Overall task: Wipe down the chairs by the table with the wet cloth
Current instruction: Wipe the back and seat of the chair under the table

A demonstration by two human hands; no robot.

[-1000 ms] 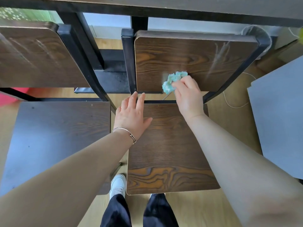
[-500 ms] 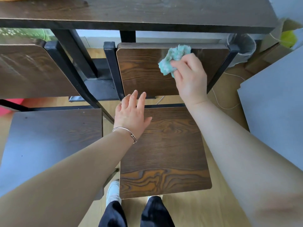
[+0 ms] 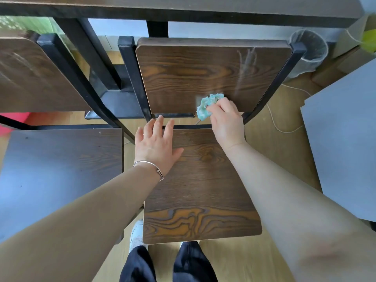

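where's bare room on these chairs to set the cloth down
The left chair's seat is bare. The right chair's seat is free from its front edge back to the left hand. Crowded at its back edge, where the right hand presses the cloth on the backrest.

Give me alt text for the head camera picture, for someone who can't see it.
Seen from above, a person's right hand presses a crumpled teal cloth against the lower part of a wooden chair's backrest, while the left hand rests flat on its seat. A second chair stands to the left.
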